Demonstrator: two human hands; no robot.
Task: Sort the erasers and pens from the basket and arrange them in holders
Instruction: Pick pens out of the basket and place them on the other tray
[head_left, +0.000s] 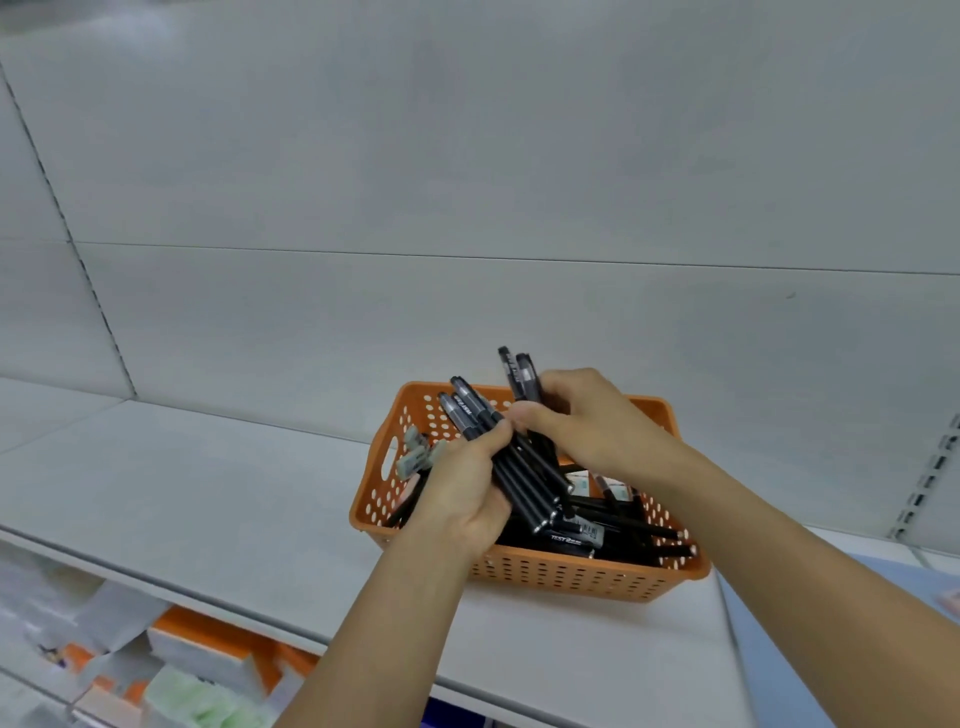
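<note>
My left hand (462, 499) grips a bundle of black pens (511, 462) over the orange basket (571, 574). My right hand (587, 421) pinches two more black pens (522, 376). Grey erasers (418, 454) lie inside the basket.

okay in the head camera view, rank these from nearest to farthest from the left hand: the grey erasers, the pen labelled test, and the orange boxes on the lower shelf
1. Grey erasers: just left of the left hand, in the basket.
2. Pen labelled test: lower right of the hand, in the basket.
3. Orange boxes: lower shelf, bottom left, clearly farthest.

Left of the orange basket (519, 571) you have bare shelf (208, 493); behind it the back panel (467, 312) blocks you; pens (623, 525) crowd inside.
</note>
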